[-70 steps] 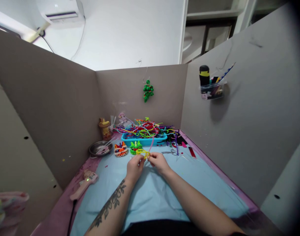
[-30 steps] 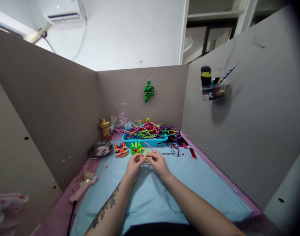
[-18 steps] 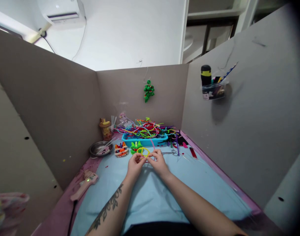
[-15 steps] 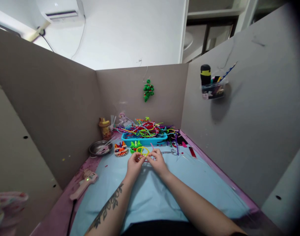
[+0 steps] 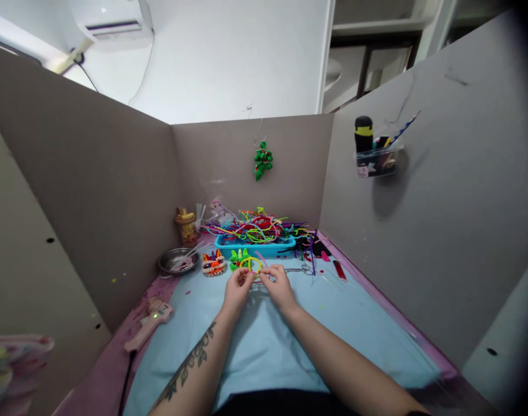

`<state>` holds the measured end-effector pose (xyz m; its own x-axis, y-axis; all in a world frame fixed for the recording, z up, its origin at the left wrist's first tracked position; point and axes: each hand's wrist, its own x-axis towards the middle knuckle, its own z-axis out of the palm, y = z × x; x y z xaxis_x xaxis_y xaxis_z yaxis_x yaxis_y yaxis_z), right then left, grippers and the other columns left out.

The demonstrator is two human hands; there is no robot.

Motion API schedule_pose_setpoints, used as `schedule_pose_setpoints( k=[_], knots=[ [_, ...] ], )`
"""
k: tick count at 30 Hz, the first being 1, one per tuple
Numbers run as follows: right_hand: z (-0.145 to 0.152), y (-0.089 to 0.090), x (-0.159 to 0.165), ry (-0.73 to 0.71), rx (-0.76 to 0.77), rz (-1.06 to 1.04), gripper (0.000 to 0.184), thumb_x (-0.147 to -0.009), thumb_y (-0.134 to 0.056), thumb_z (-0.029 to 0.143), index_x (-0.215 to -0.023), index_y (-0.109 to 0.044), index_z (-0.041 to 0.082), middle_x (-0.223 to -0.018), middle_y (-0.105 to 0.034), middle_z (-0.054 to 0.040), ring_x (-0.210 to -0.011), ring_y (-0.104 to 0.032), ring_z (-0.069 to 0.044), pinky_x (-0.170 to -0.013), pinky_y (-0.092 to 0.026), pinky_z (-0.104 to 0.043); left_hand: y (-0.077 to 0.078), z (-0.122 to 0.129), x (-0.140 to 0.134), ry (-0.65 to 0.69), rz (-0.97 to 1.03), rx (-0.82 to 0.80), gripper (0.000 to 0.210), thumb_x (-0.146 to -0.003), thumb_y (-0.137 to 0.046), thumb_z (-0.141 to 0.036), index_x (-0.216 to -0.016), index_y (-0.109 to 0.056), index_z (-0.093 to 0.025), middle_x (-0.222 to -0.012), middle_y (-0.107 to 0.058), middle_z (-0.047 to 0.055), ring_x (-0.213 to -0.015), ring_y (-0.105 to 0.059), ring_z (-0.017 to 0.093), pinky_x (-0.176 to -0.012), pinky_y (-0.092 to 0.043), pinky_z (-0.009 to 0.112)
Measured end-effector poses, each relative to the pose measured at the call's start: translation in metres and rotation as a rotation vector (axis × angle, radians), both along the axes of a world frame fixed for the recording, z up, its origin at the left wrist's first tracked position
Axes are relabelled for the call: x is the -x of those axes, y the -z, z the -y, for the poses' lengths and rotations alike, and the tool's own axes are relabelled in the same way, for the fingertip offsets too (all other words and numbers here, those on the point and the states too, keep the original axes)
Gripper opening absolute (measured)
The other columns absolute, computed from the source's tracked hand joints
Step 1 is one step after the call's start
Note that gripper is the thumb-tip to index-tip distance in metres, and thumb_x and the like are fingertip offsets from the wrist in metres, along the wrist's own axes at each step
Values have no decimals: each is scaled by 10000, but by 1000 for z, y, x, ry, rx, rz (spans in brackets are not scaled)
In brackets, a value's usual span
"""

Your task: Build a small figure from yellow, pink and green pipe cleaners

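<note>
My left hand (image 5: 238, 287) and my right hand (image 5: 279, 284) meet over the blue cloth, each with thumb and fingers pinched. Between them is a yellow pipe cleaner (image 5: 259, 262) bent into a loop. A pink pipe cleaner (image 5: 261, 257) runs through the same spot, one end sticking up beside the right fingers. Fingertips hide where the two strands meet. Just behind the loop sits a green pipe-cleaner figure (image 5: 237, 258), with an orange and white one (image 5: 214, 264) to its left. Scissors (image 5: 305, 269) lie to the right of my right hand.
A blue tray (image 5: 264, 249) heaped with coloured pipe cleaners stands at the back. On the left are a metal bowl (image 5: 166, 261) and a pink glue gun (image 5: 148, 328) with a cord. A red-handled tool (image 5: 339, 270) lies at right. Grey partitions (image 5: 246, 190) enclose the table.
The pink end above my right hand has swung to the left. My hands stay close together on the pipe cleaners, and the whole view has shifted slightly.
</note>
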<state>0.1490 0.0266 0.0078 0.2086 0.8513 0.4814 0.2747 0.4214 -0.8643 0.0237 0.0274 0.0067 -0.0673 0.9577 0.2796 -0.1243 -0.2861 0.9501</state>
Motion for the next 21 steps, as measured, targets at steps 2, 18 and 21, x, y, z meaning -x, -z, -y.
schedule_pose_setpoints(
  k=[2,18,21],
  knots=[
    [-2,1,-1,-15,17,-51,178,-669,-621,342,-696,-682,177,-890,-508,-65,-882,-527,-208,-776,-418,-308,1,0,-1,18,-17,-22,325,-659,-669,-395,-838,-548,-153,-656,-597,-8,-541,-531,100,-523,-396,206],
    [-9,2,-9,50,-63,5,173,-707,-590,350,-680,-672,201,-1068,-517,-91,-1050,-471,-245,-933,-348,-397,-6,7,-2,68,-35,81,307,-610,-712,-380,-760,-618,-129,-611,-609,5,-501,-506,88,-455,-344,182],
    [-6,-4,-12,147,-119,-39,226,-723,-565,368,-852,-640,198,-1023,-540,-82,-998,-483,-225,-876,-383,-372,-9,5,4,36,72,198,367,-623,-702,-394,-871,-636,-132,-640,-629,9,-473,-503,74,-391,-268,163]
  ],
)
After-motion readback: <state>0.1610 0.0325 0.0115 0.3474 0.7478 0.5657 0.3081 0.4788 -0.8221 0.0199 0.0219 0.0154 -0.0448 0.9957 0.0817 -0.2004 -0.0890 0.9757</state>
